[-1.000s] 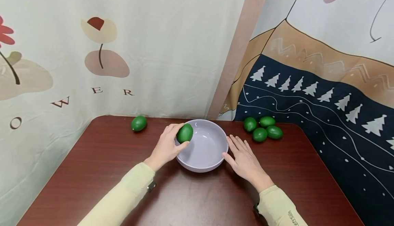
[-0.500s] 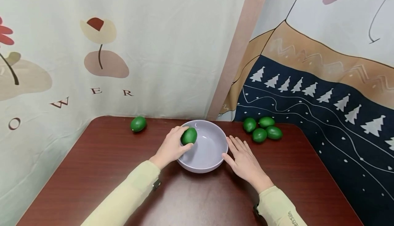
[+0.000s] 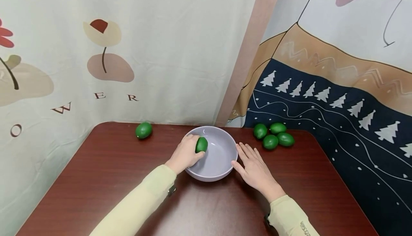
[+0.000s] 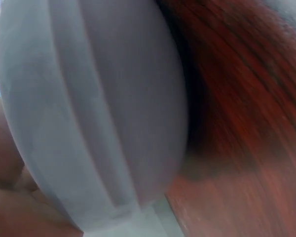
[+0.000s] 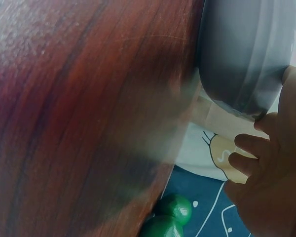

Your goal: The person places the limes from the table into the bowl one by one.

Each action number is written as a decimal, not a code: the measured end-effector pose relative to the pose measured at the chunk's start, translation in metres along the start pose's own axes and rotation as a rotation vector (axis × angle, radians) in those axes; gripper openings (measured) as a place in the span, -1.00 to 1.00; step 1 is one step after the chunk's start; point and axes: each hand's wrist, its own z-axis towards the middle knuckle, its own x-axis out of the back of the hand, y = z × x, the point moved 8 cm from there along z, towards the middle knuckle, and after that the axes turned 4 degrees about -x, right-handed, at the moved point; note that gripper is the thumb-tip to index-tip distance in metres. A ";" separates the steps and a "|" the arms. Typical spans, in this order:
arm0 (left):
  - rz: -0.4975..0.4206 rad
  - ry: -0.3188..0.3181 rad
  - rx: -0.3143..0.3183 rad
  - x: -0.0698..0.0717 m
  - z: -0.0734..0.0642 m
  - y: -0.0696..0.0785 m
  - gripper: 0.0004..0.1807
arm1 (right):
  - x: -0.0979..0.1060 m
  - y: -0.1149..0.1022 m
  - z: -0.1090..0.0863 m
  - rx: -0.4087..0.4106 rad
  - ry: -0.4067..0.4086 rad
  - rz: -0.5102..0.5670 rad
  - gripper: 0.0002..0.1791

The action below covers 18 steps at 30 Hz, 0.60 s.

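Observation:
A lavender bowl [image 3: 222, 161] stands on the brown table in the head view. My left hand [image 3: 184, 154] reaches over its left rim and holds a green lime [image 3: 202, 144] between thumb and fingers, low inside the bowl. Whether the lime touches the bottom, I cannot tell. On the opposite side, my right hand [image 3: 255, 170] rests against the rim with its fingers fairly straight. In the left wrist view the bowl's outer wall [image 4: 103, 108] hides the lime and much of the hand. The right wrist view has the fingertips beside the bowl [image 5: 241, 54].
A single lime [image 3: 143, 130] lies at the back left of the table [image 3: 106, 164]. Several more limes [image 3: 270, 142] sit in a cluster at the back right. Printed curtains [image 3: 173, 50] hang directly behind the table's far edge.
My left hand has moved right and slightly down, carrying the lime from above the bowl's left rim to lower inside it. The right hand stays at the rim.

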 end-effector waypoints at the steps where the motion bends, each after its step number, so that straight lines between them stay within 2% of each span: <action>1: 0.015 -0.003 -0.002 -0.001 0.001 0.001 -0.45 | 0.000 0.000 0.000 -0.001 -0.001 0.000 -0.21; 9: 0.114 -0.018 0.024 -0.004 0.003 0.006 -0.54 | -0.001 0.000 0.000 -0.008 -0.002 0.010 -0.22; 18: 0.128 -0.034 0.087 -0.007 0.002 0.007 -0.60 | -0.001 0.000 0.000 -0.006 0.001 0.006 -0.21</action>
